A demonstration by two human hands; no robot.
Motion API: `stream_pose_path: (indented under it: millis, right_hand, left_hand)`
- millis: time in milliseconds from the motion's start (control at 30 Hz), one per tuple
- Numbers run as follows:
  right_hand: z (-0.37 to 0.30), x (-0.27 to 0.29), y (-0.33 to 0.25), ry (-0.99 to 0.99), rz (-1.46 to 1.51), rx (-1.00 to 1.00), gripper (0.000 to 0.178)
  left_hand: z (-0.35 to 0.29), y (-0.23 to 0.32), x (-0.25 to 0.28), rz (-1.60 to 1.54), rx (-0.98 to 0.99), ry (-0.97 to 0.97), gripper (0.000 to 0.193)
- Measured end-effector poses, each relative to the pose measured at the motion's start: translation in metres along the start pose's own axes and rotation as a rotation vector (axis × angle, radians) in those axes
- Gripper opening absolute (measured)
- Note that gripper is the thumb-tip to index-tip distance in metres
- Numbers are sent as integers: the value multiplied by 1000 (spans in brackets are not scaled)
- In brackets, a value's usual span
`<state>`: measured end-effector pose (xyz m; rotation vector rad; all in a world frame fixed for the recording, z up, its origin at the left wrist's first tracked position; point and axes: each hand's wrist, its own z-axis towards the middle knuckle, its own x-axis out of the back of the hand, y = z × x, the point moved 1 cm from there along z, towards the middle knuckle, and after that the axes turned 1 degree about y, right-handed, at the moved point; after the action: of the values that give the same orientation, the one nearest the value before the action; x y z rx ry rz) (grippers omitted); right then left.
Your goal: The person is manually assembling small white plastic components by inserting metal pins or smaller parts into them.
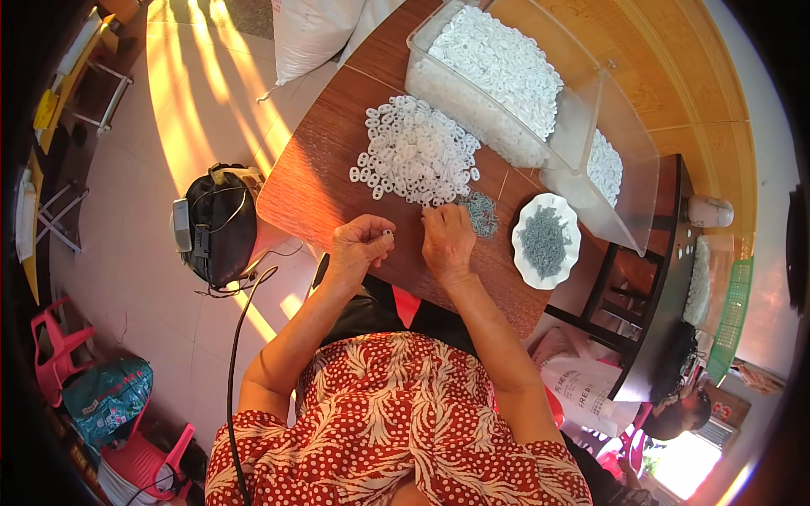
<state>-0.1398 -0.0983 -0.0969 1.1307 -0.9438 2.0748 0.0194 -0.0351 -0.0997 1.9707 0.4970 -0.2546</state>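
Pinched between the thumb and fingertips of my left hand (pixel 359 246) is a small white plastic piece (pixel 388 234), held just above the table's near edge. My right hand (pixel 449 243) rests on the table with its fingers drawn together at the near edge of a pile of white oval plastic pieces with holes (pixel 418 148). What those fingertips hold, if anything, is hidden. Right beside them lies a small heap of thin grey pieces like screws or plugs (pixel 483 216). More of these grey pieces (pixel 544 243) fill a white scalloped dish (pixel 571 271) to the right.
The brown wooden table (pixel 312 169) carries a clear plastic bin (pixel 472 105) full of white pieces, with another clear bin (pixel 633 181) at its right. A black bag with cables (pixel 224 223) is left of the table. White sacks (pixel 312 38) stand behind it. Another person (pixel 675 413) is at lower right.
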Motion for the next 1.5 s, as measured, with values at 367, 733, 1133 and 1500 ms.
stream_pose_path:
  millis: [367, 733, 1133, 1500]
  right_hand:
    - [0, 2, 5, 88, 109, -112, 17]
    - [4, 2, -1, 17, 115, -29, 15]
    - [0, 69, -34, -261, 1107, -691, 12]
    - [-3, 73, -34, -315, 1035, -721, 13]
  left_hand:
    - [2, -2, 2, -16, 15, -13, 12]
    - [1, 5, -3, -66, 46, 17, 13]
    - [-20, 20, -23, -91, 27, -148, 12]
    - [-30, 22, -28, 103, -90, -152, 6]
